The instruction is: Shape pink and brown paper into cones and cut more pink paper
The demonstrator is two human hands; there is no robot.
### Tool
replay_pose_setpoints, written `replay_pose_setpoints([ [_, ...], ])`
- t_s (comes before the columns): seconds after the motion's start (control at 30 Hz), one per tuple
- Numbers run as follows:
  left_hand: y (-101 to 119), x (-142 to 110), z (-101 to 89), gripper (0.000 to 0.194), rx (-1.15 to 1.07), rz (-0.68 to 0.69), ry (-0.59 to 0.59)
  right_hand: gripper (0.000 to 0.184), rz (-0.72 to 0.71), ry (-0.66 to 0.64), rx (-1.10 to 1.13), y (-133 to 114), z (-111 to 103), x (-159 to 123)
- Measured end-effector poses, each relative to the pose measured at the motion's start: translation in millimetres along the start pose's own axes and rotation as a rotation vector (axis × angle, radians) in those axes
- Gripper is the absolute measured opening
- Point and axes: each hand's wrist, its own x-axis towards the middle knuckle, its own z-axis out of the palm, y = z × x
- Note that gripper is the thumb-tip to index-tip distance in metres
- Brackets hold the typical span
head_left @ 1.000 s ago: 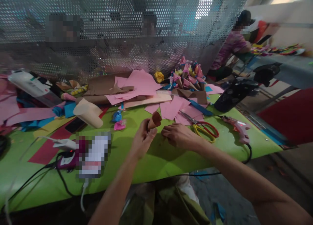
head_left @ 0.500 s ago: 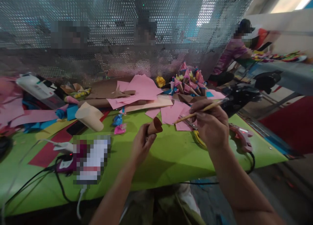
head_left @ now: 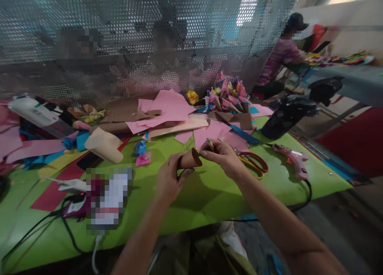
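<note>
My left hand (head_left: pixel 171 174) is closed around a rolled brown paper cone (head_left: pixel 190 159), whose open mouth faces right toward my other hand. Just beside that mouth, my right hand (head_left: pixel 220 155) pinches a thin wooden stick (head_left: pixel 210 144). Only a short end of the stick shows above the fingers; the rest is hidden. Whether the fingertips touch the cone's rim I cannot tell. Partly behind my right wrist lie scissors (head_left: pixel 255 163) with red and yellow handles. Cut pink paper sheets (head_left: pixel 214 132) are spread beyond the hands.
A pink glue gun (head_left: pixel 295 159) lies at the right of the green table (head_left: pixel 191 205). Finished-looking small cones (head_left: pixel 229 95) are heaped at the back. Left are a phone (head_left: pixel 111 195), cables, a paper roll (head_left: pixel 103 145) and blue and pink wrapped bits (head_left: pixel 143 158). Another person (head_left: pixel 279 59) sits far right.
My right hand rose from the table with the stick, swung it rightward, then came back beside the cone. The left hand has kept the cone and turned its mouth further right.
</note>
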Motion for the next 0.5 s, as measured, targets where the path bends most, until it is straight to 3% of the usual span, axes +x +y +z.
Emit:
replay_pose_setpoints([
  [0.23,1.3,0.9,-0.5,0.029,0.061,0.051,-0.015,0.027,0.002,-0.029,0.019,-2.0,-0.9,1.5],
  [0.5,2.8,1.8,-1.8,0.028,0.089,0.020,-0.032,0.017,-0.025,-0.004,-0.027,-3.5,-1.1,-0.4],
])
